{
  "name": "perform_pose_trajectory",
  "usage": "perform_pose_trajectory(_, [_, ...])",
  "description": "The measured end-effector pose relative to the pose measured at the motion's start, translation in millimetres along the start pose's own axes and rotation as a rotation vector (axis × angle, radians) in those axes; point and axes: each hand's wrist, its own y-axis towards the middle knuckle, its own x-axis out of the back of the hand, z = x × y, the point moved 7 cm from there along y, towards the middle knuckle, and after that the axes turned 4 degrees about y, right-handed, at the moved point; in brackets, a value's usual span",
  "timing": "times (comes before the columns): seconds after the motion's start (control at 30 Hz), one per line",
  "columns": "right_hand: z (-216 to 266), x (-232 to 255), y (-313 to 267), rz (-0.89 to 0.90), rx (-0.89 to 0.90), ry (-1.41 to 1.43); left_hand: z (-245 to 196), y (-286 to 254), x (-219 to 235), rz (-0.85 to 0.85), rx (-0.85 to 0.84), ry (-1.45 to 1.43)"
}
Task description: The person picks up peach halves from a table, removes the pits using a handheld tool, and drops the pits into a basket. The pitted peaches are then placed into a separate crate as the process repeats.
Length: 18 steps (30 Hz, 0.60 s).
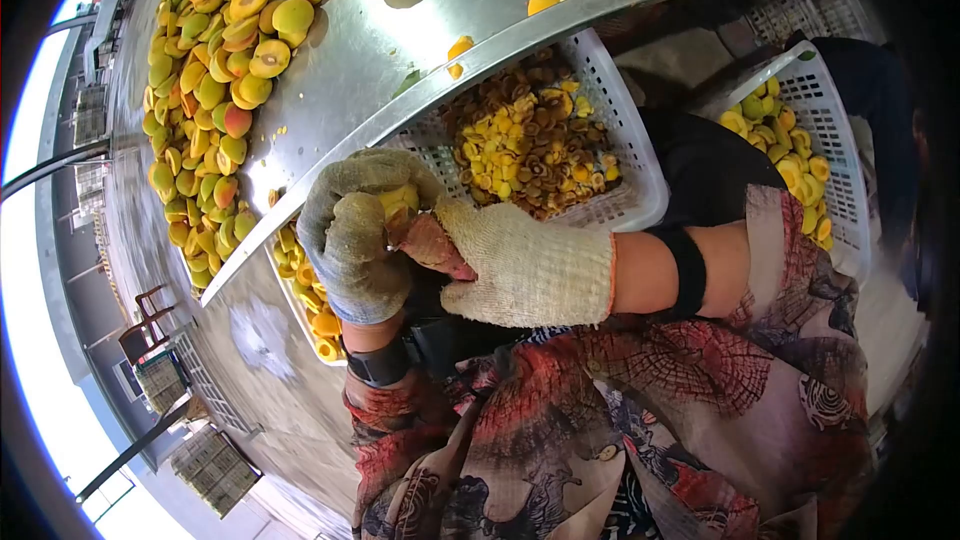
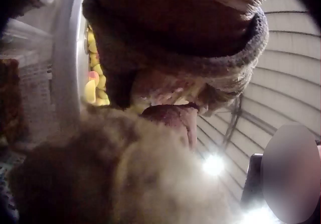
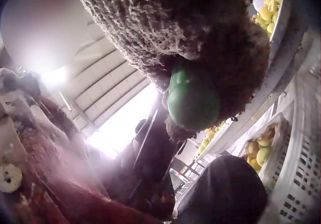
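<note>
Over the lap in the head view, both gloved hands meet. My left hand (image 1: pixel 355 240), in a greyish knit glove, holds a yellow peach piece (image 1: pixel 400 199) between its curled fingers and thumb. Against it lies my right hand (image 1: pixel 530 265), in a cream knit glove, with a reddish-brown piece (image 1: pixel 433 243) at its thumb side reaching to the fruit. The right wrist view shows the smooth green rounded end of a handle (image 3: pixel 193 101) sticking out of the right fist; the rest of that tool is hidden inside the glove.
A metal table (image 1: pixel 450 10) bears a large heap of halved peaches (image 1: pixel 240 70). Beneath its edge stands a white crate (image 1: pixel 630 155) with stones and scraps. Crates of yellow peach halves stand at the right (image 1: pixel 840 155) and by the left forearm (image 1: pixel 325 325).
</note>
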Motion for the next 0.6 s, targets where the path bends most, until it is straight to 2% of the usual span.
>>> perform_pose_trajectory(0.03, [4.1, 2.5, 1.5, 0.003, 0.0, -0.001, -0.9, 1.3, 2.1, -0.003, -0.001, -0.001])
perform_pose_trajectory(0.1, [-3.3, -15.2, -3.9, 0.289, -0.337, 0.456, -3.3, 2.4, -4.4, 0.122, -0.005, 0.029])
perform_pose_trajectory(0.13, [0.7, -10.1, -2.1, 0.221, -0.257, 0.42, -3.4, 2.9, -4.9, 0.12, -0.004, 0.029])
perform_pose_trajectory(0.23, [-0.6, -4.2, -1.5, 0.254, -0.337, 0.341, -3.3, 6.4, -1.2, 0.076, 0.035, 0.009])
perform_pose_trajectory(0.27, [-1.2, -1.6, 0.0, 0.258, -0.333, 0.337, -3.7, 9.6, -1.2, 0.126, 0.052, 0.036])
perform_pose_trajectory(0.33, [-5.0, -4.5, -3.1, 0.324, -0.428, 0.572, -6.1, 11.8, -1.7, 0.17, 0.072, 0.064])
perform_pose_trajectory(0.37, [0.0, 3.4, -0.2, 0.326, -0.427, 0.573, -5.3, 12.6, -4.7, 0.208, 0.123, 0.04])
perform_pose_trajectory(0.43, [11.0, 1.6, -11.7, 0.574, -0.697, 0.822, -2.4, 10.3, -7.8, 0.248, 0.18, 0.016])
perform_pose_trajectory(0.5, [13.0, 1.3, -12.7, 0.559, -0.648, 0.92, 0.8, 5.7, -3.7, 0.164, 0.218, -0.018])
perform_pose_trajectory(0.53, [16.4, -0.7, -16.0, 0.565, -0.703, 1.105, 2.3, 5.1, -5.5, 0.161, 0.217, -0.018])
perform_pose_trajectory(0.57, [20.6, -2.7, -18.5, 0.568, -0.756, 1.29, -0.2, 5.3, -9.3, 0.159, 0.151, -0.113])
perform_pose_trajectory(0.6, [17.1, -8.0, -21.0, 0.572, -0.757, 1.287, -3.4, 4.5, -13.0, 0.157, 0.086, -0.207])
